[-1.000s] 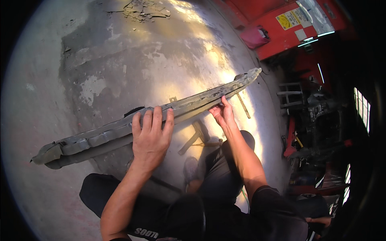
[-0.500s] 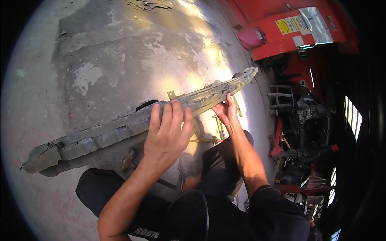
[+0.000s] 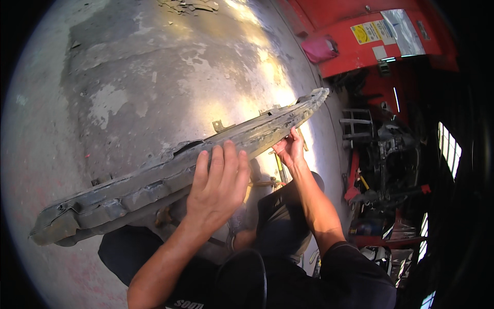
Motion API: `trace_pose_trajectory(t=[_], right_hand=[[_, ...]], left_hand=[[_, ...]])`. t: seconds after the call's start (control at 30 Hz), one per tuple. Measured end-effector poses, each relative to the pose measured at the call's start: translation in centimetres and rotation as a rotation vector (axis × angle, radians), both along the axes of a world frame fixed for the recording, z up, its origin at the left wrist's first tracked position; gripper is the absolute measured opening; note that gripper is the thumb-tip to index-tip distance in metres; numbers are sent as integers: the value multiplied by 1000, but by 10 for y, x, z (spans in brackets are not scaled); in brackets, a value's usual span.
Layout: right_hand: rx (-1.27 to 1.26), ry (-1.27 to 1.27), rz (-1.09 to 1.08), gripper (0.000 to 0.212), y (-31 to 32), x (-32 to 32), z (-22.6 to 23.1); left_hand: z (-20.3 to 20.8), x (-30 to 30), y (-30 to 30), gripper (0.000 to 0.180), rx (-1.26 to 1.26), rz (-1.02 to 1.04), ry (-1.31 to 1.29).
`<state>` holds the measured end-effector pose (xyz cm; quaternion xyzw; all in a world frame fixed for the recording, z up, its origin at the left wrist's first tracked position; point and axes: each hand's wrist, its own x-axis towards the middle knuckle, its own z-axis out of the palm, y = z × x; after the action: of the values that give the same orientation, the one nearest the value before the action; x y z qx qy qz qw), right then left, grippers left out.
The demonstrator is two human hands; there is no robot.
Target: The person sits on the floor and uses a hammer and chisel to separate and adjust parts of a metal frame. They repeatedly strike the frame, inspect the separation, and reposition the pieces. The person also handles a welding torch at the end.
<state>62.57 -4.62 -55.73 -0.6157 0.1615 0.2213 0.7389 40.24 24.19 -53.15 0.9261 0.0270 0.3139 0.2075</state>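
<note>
A long, dented grey metal beam (image 3: 131, 188), crumpled along its lower side, slants across the view from the lower left to the upper right. My left hand (image 3: 218, 188) is on its middle, four fingers stretched over the face and the thumb hidden behind the lower edge. Farther along, my right hand (image 3: 292, 152) grips the underside toward the narrow far end, with fingertips at the edge. A small bracket tab (image 3: 219, 126) sticks up from the top edge. The beam's near-left end passes just above my left knee (image 3: 128, 250); whether they touch I cannot tell.
Beneath the beam, a yellow-handled tool (image 3: 280, 167) lies on the concrete floor (image 3: 128, 67). Broken flakes (image 3: 190, 6) are scattered at the far side. A red vehicle panel (image 3: 345, 49) with a pink cloth (image 3: 320, 49) stands right, near dark machine parts (image 3: 399, 147).
The beam's left end has dropped slightly and its upper face shows more, as if rolled a little. Both hands keep their places on it, shifting slightly downward with it.
</note>
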Motion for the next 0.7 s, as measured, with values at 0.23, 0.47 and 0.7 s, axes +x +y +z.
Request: trace_pose_trajectory(t=[0.23,0.47,0.7], right_hand=[[5,24,-52,59,13,-5,7],[-10,8,-51,62,12,-9,4],[6,-7,26,64,15,-8,4]], left_hand=[[-1,0,-1,28,-10,23,7],[-4,-3,0,31,12,12,16],[-6,3,14,35,19,-9,23]])
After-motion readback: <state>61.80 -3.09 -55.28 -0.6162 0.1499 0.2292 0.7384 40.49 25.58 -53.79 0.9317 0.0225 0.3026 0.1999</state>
